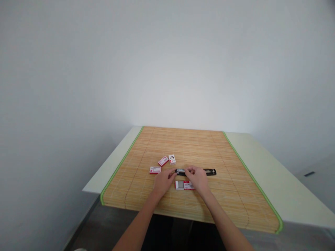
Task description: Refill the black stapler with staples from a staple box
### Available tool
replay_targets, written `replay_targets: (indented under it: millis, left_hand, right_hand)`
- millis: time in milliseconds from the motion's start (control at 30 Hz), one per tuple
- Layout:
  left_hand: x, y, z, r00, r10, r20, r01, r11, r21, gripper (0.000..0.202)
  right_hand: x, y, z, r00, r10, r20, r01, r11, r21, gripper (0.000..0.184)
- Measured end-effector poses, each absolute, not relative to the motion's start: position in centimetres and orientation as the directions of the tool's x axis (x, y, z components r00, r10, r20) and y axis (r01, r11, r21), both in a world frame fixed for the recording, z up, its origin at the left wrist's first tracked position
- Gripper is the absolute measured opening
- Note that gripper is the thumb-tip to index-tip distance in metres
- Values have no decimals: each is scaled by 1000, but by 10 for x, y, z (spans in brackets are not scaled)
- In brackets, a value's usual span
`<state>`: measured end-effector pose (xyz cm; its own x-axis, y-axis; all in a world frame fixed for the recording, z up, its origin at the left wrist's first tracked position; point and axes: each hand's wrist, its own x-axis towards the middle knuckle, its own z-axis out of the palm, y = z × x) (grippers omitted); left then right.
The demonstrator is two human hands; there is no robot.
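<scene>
A black stapler [180, 172], seemingly opened out flat with metal parts showing, lies crosswise on the bamboo mat [183, 144], and both hands are at it. The left hand [162, 181] has its thumb and fingertips drawn narrow at the stapler's left end; whether they clamp it or only touch it, I cannot tell. The right hand [198, 178] covers the stapler's middle, thumb and fingers bunched close together — what they pinch, if anything, is hidden. On the near side of the stapler sits a red-and-white box [179, 185] with its pale tray partly out, its right end beneath the right hand. Left of the stapler lies a flat box [155, 169]; beyond its left end are a slanted box [163, 160] and a small white box [172, 159], just beside each other.
</scene>
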<state>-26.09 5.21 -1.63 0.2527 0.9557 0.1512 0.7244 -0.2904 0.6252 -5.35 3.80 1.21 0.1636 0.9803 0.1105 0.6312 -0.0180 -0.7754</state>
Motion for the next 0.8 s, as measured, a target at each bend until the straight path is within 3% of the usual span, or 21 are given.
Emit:
replay_targets:
  millis: [333, 633, 800]
  left_hand:
    - [-260, 51, -12, 240, 964, 119, 751, -262, 607, 39]
    - [-261, 52, -15, 249, 957, 152, 726, -288, 625, 37]
    - [-260, 52, -14, 244, 960, 137, 718, -274, 640, 38]
  right_hand:
    - [-42, 46, 12, 116, 988, 100, 695, -9, -719, 42]
    - [-48, 52, -4, 101, 995, 18, 641, -52, -765, 49]
    - [-52, 50, -2, 123, 992, 39, 611, -45, -790, 45]
